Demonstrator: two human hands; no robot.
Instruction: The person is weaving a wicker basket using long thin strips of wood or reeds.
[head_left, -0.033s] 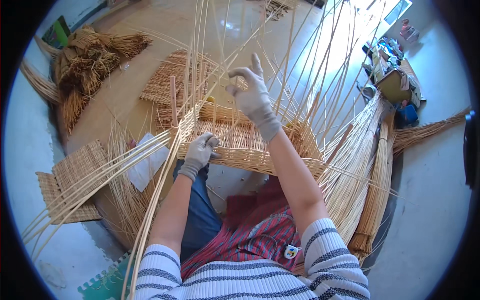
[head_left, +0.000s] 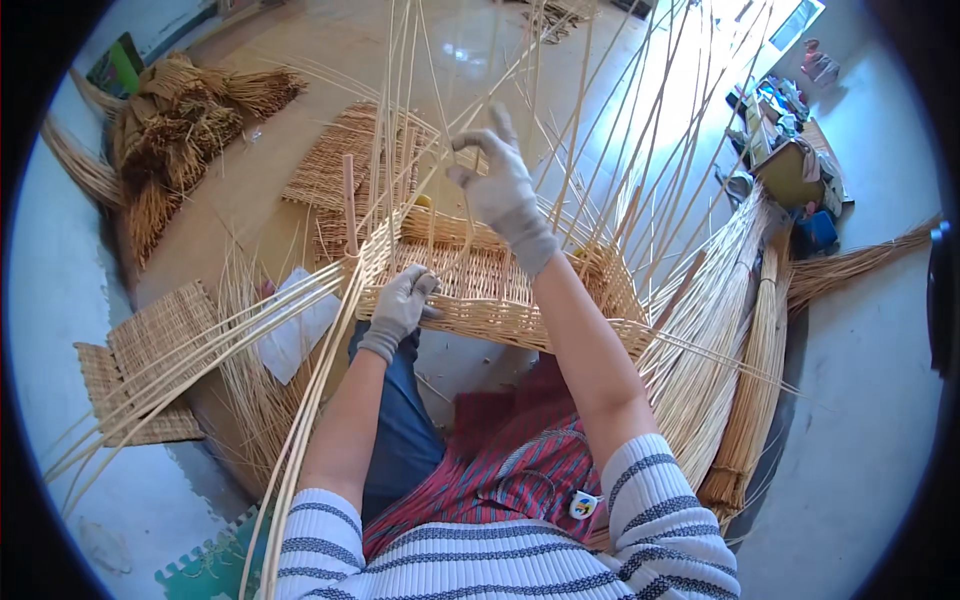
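Observation:
A rectangular wicker basket (head_left: 500, 312) of pale rods sits across my lap, its near wall low and its weaving rods rising on the far sides. My left hand (head_left: 403, 302), in a grey glove, closes on the near rim toward the left corner, thumb on top. Raised above the basket is my right hand (head_left: 500, 180), also gloved, one finger pointing up and the others curled loosely round a thin wicker rod (head_left: 430, 62). That rod runs down past the palm toward my left hand. The right palm partly hides the basket's far wall.
Tall upright rods (head_left: 640, 110) fan out beyond the basket, and long ones (head_left: 200, 365) stick out left. Rod bundles (head_left: 745, 400) lie at right, a dark bundle pile (head_left: 180, 130) at far left. Woven panels (head_left: 165, 335) lie left; a cluttered table (head_left: 795, 165) stands far right.
My right hand has shifted slightly left, and the upper part of its rod has swung left. The left hand stays on the basket rim.

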